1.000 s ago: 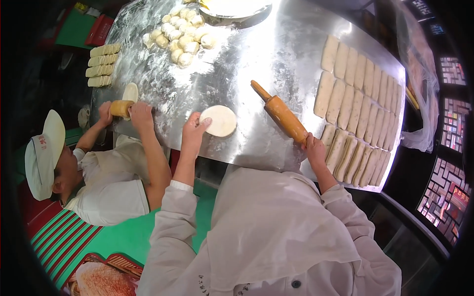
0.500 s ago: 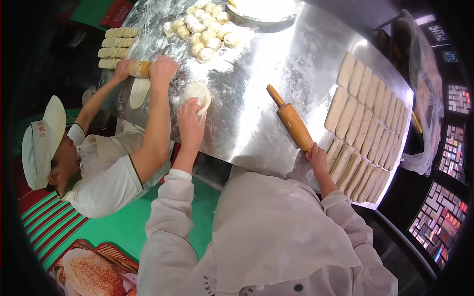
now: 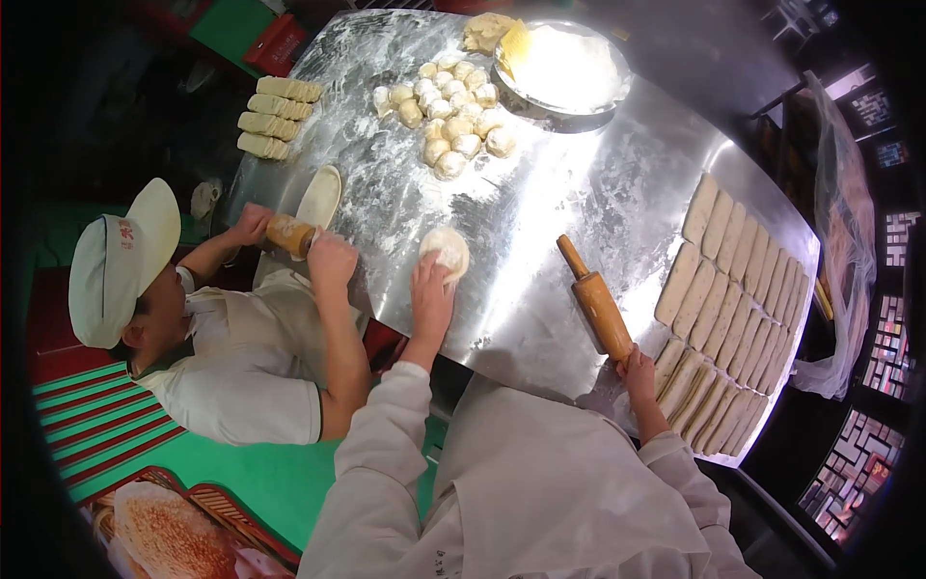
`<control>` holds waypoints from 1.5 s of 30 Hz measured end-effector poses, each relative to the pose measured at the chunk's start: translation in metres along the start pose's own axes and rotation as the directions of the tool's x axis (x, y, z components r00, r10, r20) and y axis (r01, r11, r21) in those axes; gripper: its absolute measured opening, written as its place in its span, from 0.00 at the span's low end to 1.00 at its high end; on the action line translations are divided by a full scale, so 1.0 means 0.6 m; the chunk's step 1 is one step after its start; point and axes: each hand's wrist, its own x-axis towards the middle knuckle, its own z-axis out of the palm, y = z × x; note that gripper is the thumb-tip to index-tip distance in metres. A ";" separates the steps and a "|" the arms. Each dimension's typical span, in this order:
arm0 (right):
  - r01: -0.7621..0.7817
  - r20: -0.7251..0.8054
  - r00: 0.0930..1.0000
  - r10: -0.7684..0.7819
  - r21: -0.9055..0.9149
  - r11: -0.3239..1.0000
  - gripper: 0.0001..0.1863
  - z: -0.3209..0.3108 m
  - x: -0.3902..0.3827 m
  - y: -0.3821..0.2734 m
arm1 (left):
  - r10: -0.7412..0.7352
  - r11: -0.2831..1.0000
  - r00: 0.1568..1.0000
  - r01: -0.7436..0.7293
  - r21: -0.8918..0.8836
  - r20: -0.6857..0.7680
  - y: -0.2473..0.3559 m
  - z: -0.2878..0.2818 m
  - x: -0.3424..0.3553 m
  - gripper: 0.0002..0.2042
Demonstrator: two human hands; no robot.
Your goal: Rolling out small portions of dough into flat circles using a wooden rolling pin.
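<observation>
My left hand curls its fingers over the near edge of a floured round of dough on the steel table. My right hand is closed around the near handle of a wooden rolling pin. That pin lies at a slant on the table, its far handle pointing away and to the left. Beyond the dough round sits a cluster of dough balls, several dusted with flour. To the right are rows of long dough strips, close to my right hand.
A co-worker at my left grips another rolling pin beside a flat oval of dough. Folded dough pieces lie at the far left. A metal basin of white flour stands at the back, by a dough lump. Plastic sheeting hangs right.
The whole view has shifted, so the table appears lower and farther right. The co-worker's rolling pin has moved back toward them, off the dough oval. My hands keep their places on dough and pin.
</observation>
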 end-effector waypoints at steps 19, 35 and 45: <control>0.178 0.023 0.984 -0.179 -0.300 0.937 0.26 -0.018 -0.004 -0.007 | 0.386 0.921 0.860 -0.338 -0.195 0.333 0.110 0.008 -0.130 0.13; 0.490 -0.056 0.760 -0.648 -0.605 0.627 0.15 -0.022 -0.029 -0.006 | 0.355 0.931 0.915 -0.325 -0.168 0.195 0.167 0.099 0.129 0.13; 0.390 -0.017 0.870 -0.493 -0.589 0.708 0.22 -0.015 -0.094 -0.104 | 0.327 0.905 0.924 -0.248 -0.345 0.196 0.197 -0.015 0.007 0.11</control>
